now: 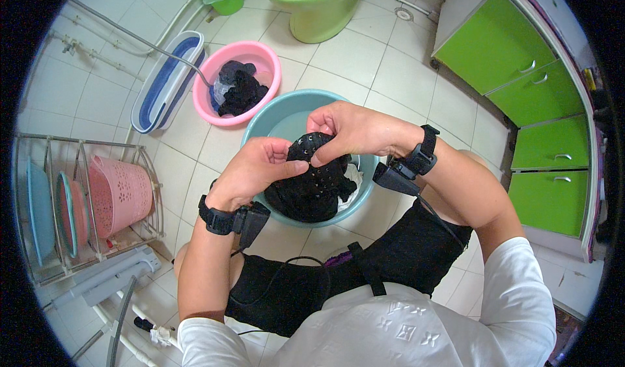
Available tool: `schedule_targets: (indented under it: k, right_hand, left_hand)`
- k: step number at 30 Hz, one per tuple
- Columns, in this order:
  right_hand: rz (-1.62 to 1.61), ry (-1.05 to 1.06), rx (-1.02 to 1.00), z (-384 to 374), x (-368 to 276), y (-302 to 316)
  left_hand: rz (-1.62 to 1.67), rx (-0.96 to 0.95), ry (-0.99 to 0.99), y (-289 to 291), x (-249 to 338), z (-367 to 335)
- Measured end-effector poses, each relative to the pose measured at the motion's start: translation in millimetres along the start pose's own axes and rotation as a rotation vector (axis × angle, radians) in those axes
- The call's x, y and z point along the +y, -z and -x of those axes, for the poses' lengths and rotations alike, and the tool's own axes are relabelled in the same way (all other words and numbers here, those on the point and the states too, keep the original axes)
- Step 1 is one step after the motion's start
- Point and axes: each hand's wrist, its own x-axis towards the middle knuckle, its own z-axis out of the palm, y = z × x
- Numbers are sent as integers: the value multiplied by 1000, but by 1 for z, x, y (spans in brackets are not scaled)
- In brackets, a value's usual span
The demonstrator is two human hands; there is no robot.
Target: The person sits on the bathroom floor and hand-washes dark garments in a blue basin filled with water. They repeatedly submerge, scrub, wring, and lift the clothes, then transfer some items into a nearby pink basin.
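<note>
Black garment [301,196], flecked with small metallic dots, bunched over the teal basin [281,125]; its upper edge is pinched between thumb and fingers by the left hand [254,166] and the right hand [355,129]; from its limp folds, it is judged soft, weightier if wet; the surest hold is probably offered by gathered, doubled cloth.

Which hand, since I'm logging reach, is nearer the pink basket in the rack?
Left hand: right of the pink basket, apart from it; the right hand is farther right.
</note>
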Motion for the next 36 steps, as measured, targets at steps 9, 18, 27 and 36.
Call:
schedule_targets:
  k: [9, 18, 27, 36]
  right_hand:
    - [75, 31, 5, 0, 0, 2]
    - [-41, -10, -118, 4, 3, 7]
    - [18, -155, -239, 3, 9, 8]
    - [127, -62, -103, 0, 12, 3]
  left_hand:
    - [-178, 14, -19, 3, 8, 1]
    - [-319, -99, 4, 8, -2, -1]
    - [-92, -134, 20, 9, -8, -3]
    - [-14, -106, 36, 9, -6, -2]
